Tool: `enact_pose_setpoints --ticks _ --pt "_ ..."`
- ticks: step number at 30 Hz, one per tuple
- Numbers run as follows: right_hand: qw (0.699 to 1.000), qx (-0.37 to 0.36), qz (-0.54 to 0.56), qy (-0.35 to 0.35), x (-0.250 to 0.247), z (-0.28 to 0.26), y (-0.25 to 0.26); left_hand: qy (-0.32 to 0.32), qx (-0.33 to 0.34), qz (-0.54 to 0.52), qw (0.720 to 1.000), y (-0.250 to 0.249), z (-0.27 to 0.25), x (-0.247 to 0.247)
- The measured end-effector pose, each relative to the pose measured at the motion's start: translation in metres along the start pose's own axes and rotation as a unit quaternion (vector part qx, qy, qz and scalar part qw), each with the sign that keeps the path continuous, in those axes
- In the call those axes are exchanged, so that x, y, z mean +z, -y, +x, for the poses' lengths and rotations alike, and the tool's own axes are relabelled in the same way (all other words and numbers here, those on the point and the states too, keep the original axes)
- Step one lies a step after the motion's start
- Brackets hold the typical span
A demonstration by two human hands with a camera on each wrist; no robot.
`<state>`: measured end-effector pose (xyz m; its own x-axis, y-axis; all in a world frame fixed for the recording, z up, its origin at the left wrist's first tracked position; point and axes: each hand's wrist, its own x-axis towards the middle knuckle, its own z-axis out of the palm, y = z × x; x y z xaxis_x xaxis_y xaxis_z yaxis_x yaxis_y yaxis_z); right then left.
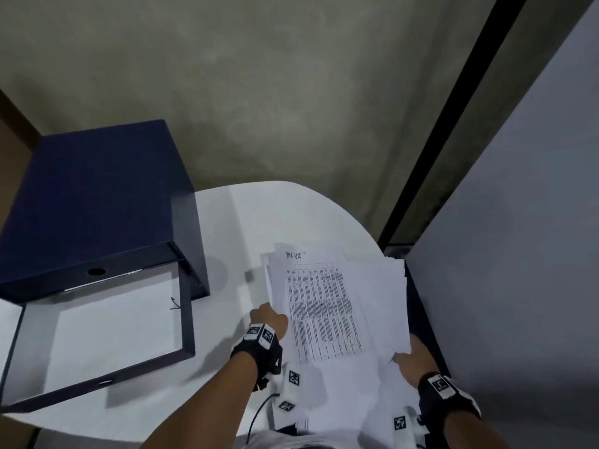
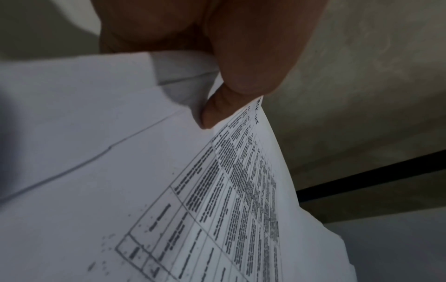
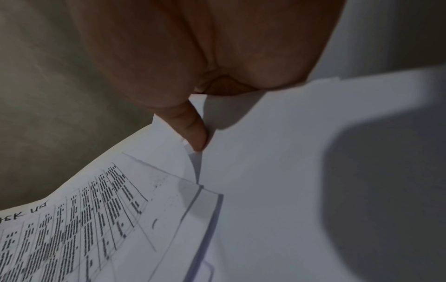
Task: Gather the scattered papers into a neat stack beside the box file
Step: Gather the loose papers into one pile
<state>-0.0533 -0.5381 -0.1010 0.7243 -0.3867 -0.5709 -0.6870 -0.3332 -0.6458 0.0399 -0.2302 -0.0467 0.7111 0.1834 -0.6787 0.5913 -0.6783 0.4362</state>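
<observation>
From the head camera, the papers [image 1: 337, 303] lie in a loose, fanned pile on the right part of the white table [image 1: 246, 215], some way right of the open blue box file [image 1: 97, 202], whose lid sits flat toward the person. A printed table sheet tops the pile. The left hand [image 1: 269, 319] is at the pile's left edge and the right hand [image 1: 411, 358] at its near right corner, which overhangs the table edge; from here the fingers of both are tucked under or against the sheets and cannot be read.

The left wrist view is clearer: the thumb and a fingertip [image 2: 212, 112] pinch the edge of the top sheets, narrow and closed on paper, which curls upward from the grip.

In the right wrist view, a finger [image 3: 193, 131] curls down onto the sheets where two layers split apart, with the palm above; it appears to hold the corner of the pile (the thumb is not visible, so the exact grip is uncertain).

By my judgement the sheets are light, floppy and slick against each other, so an edge pinch will let lower pages slide out. Better to take hold of both long sides with flat fingers beneath and thumbs on top, square the edges by tapping them on the table, then set the stack down just beside the file.
</observation>
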Motion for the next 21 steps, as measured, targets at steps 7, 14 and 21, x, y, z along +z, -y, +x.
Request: enact_pose_setpoints --ticks 7,14,21 --pt "1.0 -0.007 0.023 0.014 0.0 -0.001 0.001 0.016 -0.02 -0.072 0.997 0.001 0.001 -0.006" --pt "1.0 -0.009 0.014 0.012 0.0 -0.002 0.001 0.017 0.018 -0.175 0.984 0.01 0.005 -0.003" --pt "1.0 -0.008 -0.004 0.015 0.003 0.002 0.003 -0.083 0.059 -0.104 0.989 -0.005 -0.012 -0.025"
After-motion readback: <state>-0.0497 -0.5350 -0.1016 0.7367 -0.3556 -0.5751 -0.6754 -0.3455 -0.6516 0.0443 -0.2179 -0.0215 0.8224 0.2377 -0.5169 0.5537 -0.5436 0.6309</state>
